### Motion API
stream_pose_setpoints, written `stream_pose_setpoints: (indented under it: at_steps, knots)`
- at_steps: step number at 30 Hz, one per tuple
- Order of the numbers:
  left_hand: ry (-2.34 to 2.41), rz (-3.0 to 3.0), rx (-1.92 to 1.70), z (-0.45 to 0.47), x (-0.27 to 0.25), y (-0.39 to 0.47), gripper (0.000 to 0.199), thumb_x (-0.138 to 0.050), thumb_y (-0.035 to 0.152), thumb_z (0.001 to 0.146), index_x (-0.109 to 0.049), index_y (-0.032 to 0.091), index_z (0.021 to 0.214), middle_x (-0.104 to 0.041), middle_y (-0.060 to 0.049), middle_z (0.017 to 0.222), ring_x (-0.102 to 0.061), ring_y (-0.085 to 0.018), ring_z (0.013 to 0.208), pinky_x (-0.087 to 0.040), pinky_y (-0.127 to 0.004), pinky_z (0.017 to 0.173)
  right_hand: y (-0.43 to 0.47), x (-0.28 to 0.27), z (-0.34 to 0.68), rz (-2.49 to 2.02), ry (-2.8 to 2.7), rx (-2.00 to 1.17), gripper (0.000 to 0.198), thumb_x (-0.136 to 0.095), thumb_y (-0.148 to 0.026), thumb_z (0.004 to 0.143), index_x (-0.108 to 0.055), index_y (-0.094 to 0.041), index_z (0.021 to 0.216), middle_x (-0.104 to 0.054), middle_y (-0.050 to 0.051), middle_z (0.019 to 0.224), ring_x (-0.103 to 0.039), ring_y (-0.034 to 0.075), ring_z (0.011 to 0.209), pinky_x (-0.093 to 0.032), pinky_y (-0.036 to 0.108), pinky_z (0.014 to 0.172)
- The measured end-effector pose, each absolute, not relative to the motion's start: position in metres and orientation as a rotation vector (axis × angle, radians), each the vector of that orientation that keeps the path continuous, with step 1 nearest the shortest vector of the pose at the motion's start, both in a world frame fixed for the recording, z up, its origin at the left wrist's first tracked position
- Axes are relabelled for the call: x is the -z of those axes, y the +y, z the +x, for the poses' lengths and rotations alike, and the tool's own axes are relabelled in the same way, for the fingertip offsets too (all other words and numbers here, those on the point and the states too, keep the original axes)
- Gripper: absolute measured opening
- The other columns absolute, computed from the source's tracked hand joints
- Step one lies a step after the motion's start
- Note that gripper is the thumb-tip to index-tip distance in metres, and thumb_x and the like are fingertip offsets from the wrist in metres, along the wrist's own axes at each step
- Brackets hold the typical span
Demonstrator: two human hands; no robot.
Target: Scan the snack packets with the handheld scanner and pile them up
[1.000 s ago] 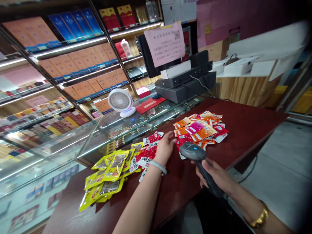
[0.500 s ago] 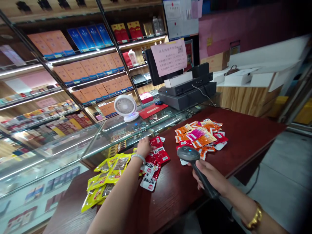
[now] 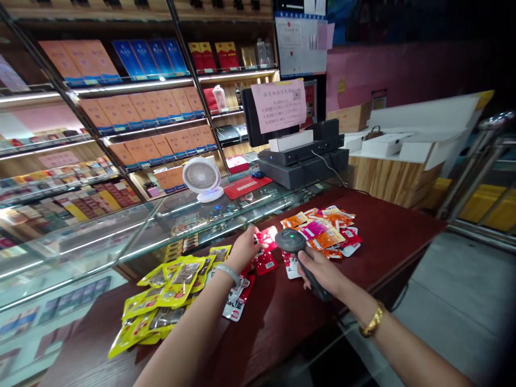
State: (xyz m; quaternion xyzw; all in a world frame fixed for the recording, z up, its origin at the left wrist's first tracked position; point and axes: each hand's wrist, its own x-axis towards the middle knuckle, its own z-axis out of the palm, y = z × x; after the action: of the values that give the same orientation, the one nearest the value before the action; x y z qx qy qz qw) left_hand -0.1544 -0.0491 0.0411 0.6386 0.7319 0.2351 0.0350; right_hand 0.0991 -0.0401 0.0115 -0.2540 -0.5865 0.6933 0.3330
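Lit shelves [image 3: 133, 84] of boxed goods fill the upper left of a shop, above a glass case [image 3: 133, 236]; a dark red table [image 3: 387, 242] spans the lower middle and right.

At centre, the left hand [image 3: 245, 248] has thumb and fingers pinched on the left edge of a red packet [image 3: 266, 237]. Right beside it, the right hand [image 3: 320, 273] has its fingers wrapped around the handle of a scanner [image 3: 291, 242], whose head shows a green light. Bright light falls on the packet, which seems to be tilted so its face meets the beam.

Other red packets [image 3: 266, 263] lie just below. Yellow packets [image 3: 181, 285] are heaped at lower left and orange packets [image 3: 331, 232] right of centre, apparently grouped by kind.

Bold black Chinese characters mark white parts of some red packets, partly covered. Above centre, a pink sign [image 3: 280, 107] on a monitor [image 3: 252, 126] carries lines of Chinese, too small to read surely, and a QR code [image 3: 297, 94]. No brand is legible.
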Motion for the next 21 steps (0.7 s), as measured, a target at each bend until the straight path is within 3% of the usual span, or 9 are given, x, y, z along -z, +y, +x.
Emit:
stream_pose_setpoints:
  at_steps: [6,10,13,16,19,21]
  knots:
    - [1.988,1.544,-0.952,-0.105,-0.009,-0.007,0.048,-0.071,0.035,0.078,-0.053,0.017,0.119,-0.068,-0.008,0.098,-0.062,-0.014,0.071,-0.047,-0.025,0.067,-0.034,0.005,0.122,-0.761,-1.493,-1.770,0.052,-0.056,-0.070,0.081,-0.048,-0.021,0.096,-0.049,-0.010,0.052,-0.045,0.008,0.038,-0.046,0.022,0.041]
    - [1.777,1.800,-0.917,-0.098,-0.003,0.005,0.038,-0.064,0.021,0.083,-0.060,0.019,0.121,-0.069,-0.009,0.109,-0.065,-0.016,0.091,-0.049,-0.026,0.082,-0.032,0.008,0.135,-0.804,-1.516,-1.770,0.052,-0.055,-0.072,0.081,-0.046,-0.021,0.089,-0.049,-0.010,0.052,-0.044,0.007,0.035,-0.047,0.025,0.043]
    - [2.184,1.955,-0.728,-0.127,-0.011,-0.004,0.025,-0.063,0.025,0.083,-0.068,0.020,0.107,-0.069,-0.010,0.110,-0.062,-0.022,0.104,-0.046,-0.031,0.093,-0.031,0.008,0.141,-0.817,-1.529,-1.749,0.051,-0.054,-0.072,0.081,-0.047,-0.021,0.087,-0.051,-0.009,0.054,-0.046,0.007,0.036,-0.048,0.025,0.044]
    - [2.683,1.803,-0.399,-0.166,-0.017,-0.015,0.035,-0.064,0.040,0.082,-0.068,0.014,0.105,-0.066,-0.018,0.113,-0.059,-0.032,0.111,-0.046,-0.040,0.093,-0.031,0.008,0.142,-0.821,-1.547,-1.735,0.052,-0.054,-0.072,0.081,-0.047,-0.021,0.087,-0.051,-0.009,0.054,-0.046,0.008,0.036,-0.047,0.024,0.043]
    - [2.759,1.653,-0.165,-0.193,-0.016,-0.019,0.046,-0.063,0.051,0.080,-0.067,0.012,0.103,-0.065,-0.023,0.113,-0.059,-0.036,0.111,-0.047,-0.041,0.088,-0.032,0.010,0.138,-0.807,-1.562,-1.747,0.052,-0.054,-0.072,0.081,-0.046,-0.021,0.089,-0.049,-0.010,0.052,-0.044,0.008,0.036,-0.045,0.023,0.041]
    - [2.679,1.613,-0.174,-0.202,-0.015,-0.017,0.043,-0.065,0.052,0.077,-0.068,0.015,0.099,-0.068,-0.019,0.108,-0.063,-0.033,0.105,-0.047,-0.037,0.084,-0.034,0.010,0.135,-0.792,-1.593,-1.745,0.050,-0.053,-0.071,0.082,-0.046,-0.021,0.087,-0.048,-0.010,0.052,-0.044,0.007,0.036,-0.045,0.023,0.041]
